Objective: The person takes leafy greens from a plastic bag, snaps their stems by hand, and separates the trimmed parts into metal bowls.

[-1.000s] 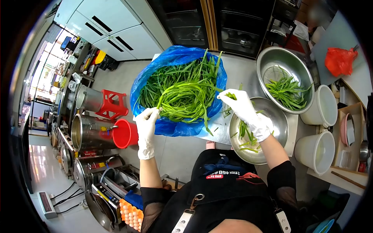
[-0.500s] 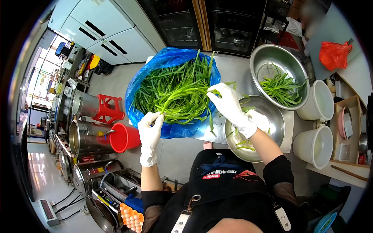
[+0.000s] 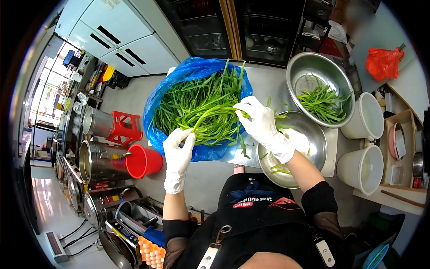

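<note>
A blue plastic bag [image 3: 154, 101] stands open on the table, filled with long leafy green vegetable stalks [image 3: 192, 98]. At the bag's near edge, my left hand [image 3: 179, 150], in a white glove, pinches one end of a green stalk [image 3: 210, 111]. The stalk arches over the pile to my right hand [image 3: 257, 121], also gloved, whose fingers are closed on its other part. Below my right hand is a steel bowl [image 3: 320, 143] with a few short stem pieces. A second steel bowl [image 3: 295, 67] behind it holds a heap of leafy tops [image 3: 324, 103].
Two white buckets [image 3: 365, 168] stand right of the table. On the left are a red bucket [image 3: 143, 161], a red stool [image 3: 125, 127] and steel pots [image 3: 96, 161]. An egg tray [image 3: 151, 253] lies near my left elbow. A red bag [image 3: 384, 63] sits at the far right.
My left hand has shifted slightly right, and my right hand slightly left, bringing them closer together. The held stalk now bows higher between them.
</note>
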A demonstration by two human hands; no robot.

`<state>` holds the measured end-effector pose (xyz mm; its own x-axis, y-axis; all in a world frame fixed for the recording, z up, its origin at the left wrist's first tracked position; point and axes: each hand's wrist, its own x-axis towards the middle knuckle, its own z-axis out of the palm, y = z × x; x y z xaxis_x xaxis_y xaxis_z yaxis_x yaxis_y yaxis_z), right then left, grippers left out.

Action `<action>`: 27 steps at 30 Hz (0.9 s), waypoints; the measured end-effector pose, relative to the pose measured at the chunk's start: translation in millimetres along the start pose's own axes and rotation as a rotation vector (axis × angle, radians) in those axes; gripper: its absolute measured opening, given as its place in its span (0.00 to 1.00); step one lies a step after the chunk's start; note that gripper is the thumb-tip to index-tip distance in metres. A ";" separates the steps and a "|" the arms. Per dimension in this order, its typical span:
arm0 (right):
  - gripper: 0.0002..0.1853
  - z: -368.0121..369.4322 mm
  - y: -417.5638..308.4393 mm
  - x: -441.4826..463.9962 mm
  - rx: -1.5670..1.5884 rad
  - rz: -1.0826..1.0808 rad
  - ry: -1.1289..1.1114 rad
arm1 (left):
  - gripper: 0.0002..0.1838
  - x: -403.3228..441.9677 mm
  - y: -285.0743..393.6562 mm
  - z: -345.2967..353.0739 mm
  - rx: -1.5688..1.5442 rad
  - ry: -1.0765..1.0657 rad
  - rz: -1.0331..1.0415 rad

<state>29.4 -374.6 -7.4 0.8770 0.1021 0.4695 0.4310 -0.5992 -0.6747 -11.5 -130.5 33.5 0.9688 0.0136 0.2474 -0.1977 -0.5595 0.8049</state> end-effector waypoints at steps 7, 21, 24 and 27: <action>0.05 4.7 21.3 -0.5 0.240 0.073 0.039 | 0.05 -1.1 -12.3 9.5 0.008 -0.067 -0.004; 0.05 -35.9 51.4 18.8 0.371 0.288 0.236 | 0.07 17.0 -24.3 25.1 -0.175 -0.309 -0.337; 0.10 -31.2 -0.3 16.6 -0.180 -0.314 0.085 | 0.10 24.3 -6.2 33.6 -0.275 -0.374 -0.377; 0.13 -4.0 -14.6 -0.4 -0.357 -0.493 -0.042 | 0.13 28.1 8.7 35.4 -0.425 -0.499 -0.383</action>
<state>21.9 -369.1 4.6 0.6034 0.4619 0.6500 0.6966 -0.7021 -0.1477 19.3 -164.4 28.3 0.9140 -0.2905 -0.2831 0.2234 -0.2219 0.9491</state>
